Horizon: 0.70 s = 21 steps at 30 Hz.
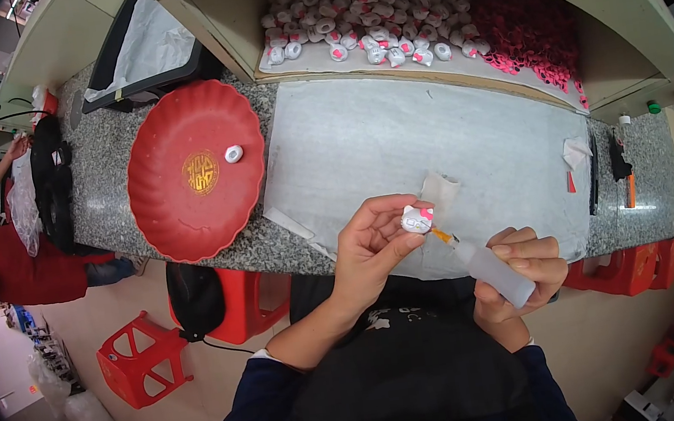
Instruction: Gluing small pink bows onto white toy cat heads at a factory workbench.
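Between the thumb and fingers of my left hand (375,244) is a small white cat-head figure (415,219) with a pink bow. My right hand (527,266) grips a translucent white squeeze bottle (494,275), tilted so its amber nozzle (442,235) points up and left at the figure. The nozzle tip is at or very near the figure's lower edge; whether it touches, I cannot tell. Both hands are above the front edge of a white paper sheet (345,141). A crumpled pale tissue (441,188) lies on the sheet just beyond the figure.
Left of the sheet, a red scalloped plate (152,162) holds one small white piece (234,153). Many white heads (370,10) and a pile of pink bows (531,32) fill the shelf behind. A black tray (198,63) stands far left. Red stools (144,359) are below; another person (9,271) is at left.
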Motion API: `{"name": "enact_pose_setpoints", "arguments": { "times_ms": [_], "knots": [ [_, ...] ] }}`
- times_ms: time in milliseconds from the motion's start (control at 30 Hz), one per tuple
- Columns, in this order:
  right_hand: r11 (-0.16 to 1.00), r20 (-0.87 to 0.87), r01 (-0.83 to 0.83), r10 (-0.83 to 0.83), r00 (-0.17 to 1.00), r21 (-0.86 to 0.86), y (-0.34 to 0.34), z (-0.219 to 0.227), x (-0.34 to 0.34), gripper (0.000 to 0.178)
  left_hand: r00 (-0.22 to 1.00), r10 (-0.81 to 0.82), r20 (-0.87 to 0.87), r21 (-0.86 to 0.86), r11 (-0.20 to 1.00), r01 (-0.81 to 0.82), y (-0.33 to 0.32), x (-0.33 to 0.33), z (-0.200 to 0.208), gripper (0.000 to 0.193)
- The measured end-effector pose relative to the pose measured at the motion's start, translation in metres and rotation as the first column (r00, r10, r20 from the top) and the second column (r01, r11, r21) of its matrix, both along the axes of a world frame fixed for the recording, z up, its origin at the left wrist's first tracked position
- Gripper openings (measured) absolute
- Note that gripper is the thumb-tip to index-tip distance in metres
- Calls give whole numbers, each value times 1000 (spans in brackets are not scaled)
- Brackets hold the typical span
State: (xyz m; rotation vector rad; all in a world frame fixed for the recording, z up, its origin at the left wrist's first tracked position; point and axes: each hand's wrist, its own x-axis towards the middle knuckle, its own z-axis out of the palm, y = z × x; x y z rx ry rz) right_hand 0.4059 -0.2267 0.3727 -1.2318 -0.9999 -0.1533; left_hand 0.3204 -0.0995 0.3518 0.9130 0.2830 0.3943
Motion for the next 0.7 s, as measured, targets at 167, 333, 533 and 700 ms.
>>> {"name": "enact_pose_setpoints", "arguments": {
  "times_ms": [167, 333, 533, 700],
  "knots": [
    [1000, 1, 3, -3, 1000, -1, 0, 0, -1, 46, 1000, -9, -7, -10, 1000, 9, -1, -1, 0, 34],
    [1000, 0, 10, -10, 1000, -6, 1, 0, -2, 46, 1000, -3, -2, 137, 991, 3, -1, -2, -1, 34],
    [1000, 1, 5, -5, 1000, -12, 2, 0, -2, 47, 996, 59, 60, 322, 944, -75, 0, -2, -7, 33],
    [1000, 3, -1, 2, 1000, -8, 3, 0, -3, 47, 995, 81, 61, 412, 906, -99, 0, -2, -8, 32]
  ]
}}
